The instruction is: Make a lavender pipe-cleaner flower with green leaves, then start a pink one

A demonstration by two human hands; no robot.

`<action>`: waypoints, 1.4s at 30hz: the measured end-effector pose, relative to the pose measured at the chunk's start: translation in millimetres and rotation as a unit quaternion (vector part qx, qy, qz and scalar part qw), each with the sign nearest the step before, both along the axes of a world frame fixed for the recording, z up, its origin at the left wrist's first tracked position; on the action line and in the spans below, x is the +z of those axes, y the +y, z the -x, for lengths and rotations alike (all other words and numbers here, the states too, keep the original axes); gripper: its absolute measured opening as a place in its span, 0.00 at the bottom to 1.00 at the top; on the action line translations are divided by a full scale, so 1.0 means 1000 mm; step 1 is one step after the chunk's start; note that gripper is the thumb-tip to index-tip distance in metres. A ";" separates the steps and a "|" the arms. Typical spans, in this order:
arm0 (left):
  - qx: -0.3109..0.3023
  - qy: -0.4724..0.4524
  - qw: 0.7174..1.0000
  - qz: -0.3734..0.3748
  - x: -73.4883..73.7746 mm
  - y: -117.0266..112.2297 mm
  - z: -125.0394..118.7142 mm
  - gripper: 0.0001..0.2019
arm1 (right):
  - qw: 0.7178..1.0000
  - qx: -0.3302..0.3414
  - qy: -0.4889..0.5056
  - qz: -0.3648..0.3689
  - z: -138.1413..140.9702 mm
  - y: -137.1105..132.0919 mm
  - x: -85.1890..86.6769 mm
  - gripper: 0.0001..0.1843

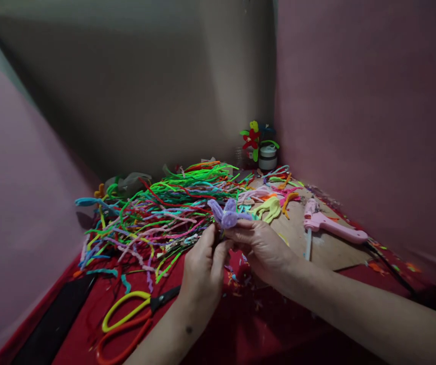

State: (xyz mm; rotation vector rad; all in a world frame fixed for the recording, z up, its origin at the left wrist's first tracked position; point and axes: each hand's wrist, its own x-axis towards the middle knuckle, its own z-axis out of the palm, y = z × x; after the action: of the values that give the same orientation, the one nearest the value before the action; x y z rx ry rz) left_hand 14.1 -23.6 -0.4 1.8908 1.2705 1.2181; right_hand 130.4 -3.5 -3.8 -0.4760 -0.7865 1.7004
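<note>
Workpiece: I record one lilac flower-shaped piece of fuzzy craft stem with looped petals (228,217), raised above the table, petals uppermost, at the fingertips of both hands.
Left hand: I find the left hand (205,261) pinching the flower's base between thumb and fingers; the exact contact is partly hidden.
Right hand: I find the right hand (265,248) pinching the same base from the other side, fingertips just below the petals.
Stem stock: a broad heap of multicoloured fuzzy craft stems (180,195) lies beyond and left of the hands.
Cutting tool: black-bladed scissors with yellow and red handle loops (157,302) lie beside the left forearm, blades partly covered by it.
Glue tool: a pink glue gun (332,227) rests on a brown flat board (328,255), right of the hands.
Loose part: a pale yellow looped piece (269,209) lies just beyond the right hand.
Support: the table (248,324) is red-covered, with coloured scraps scattered on it.
Rear corner: a red fuzzy flower (250,138) stands near a pale lidded jar (267,159).
</note>
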 end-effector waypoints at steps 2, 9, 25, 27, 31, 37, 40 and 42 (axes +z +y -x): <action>0.038 0.102 0.989 -0.103 -0.008 0.001 0.002 0.17 | 1.000 -0.012 0.006 0.023 0.002 -0.003 0.002 0.08; 0.103 0.260 0.906 -0.317 -0.016 0.003 0.002 0.17 | 0.997 -0.051 0.029 0.041 0.009 -0.013 0.005 0.07; 0.113 0.325 0.852 -0.393 -0.014 -0.004 0.005 0.05 | 0.999 0.010 0.039 -0.011 0.010 -0.012 -0.012 0.08; 0.097 0.326 0.857 -0.386 -0.014 -0.004 0.004 0.06 | 1.000 0.000 0.018 -0.025 0.010 -0.011 -0.012 0.10; 0.049 0.315 0.896 -0.310 -0.006 -0.004 0.007 0.08 | 0.999 -0.030 -0.005 -0.043 0.006 -0.005 -0.012 0.08; 0.006 0.032 0.994 -0.109 0.025 -0.003 0.017 0.14 | 0.996 -0.041 0.001 -0.079 0.002 0.000 -0.013 0.08; -0.033 -0.146 0.988 -0.031 0.033 -0.007 0.015 0.18 | 0.996 -0.007 0.015 -0.084 0.004 -0.003 -0.014 0.09; -0.059 -0.209 0.976 -0.019 0.033 -0.009 0.014 0.13 | 0.995 0.028 0.019 -0.094 0.005 -0.006 -0.013 0.10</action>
State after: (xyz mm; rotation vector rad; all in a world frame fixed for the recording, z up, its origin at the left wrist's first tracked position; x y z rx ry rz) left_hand 0.2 -32.9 32.2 1.5944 0.9025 1.4853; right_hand 125.8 -9.0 -16.7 -0.2943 -0.9299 1.6620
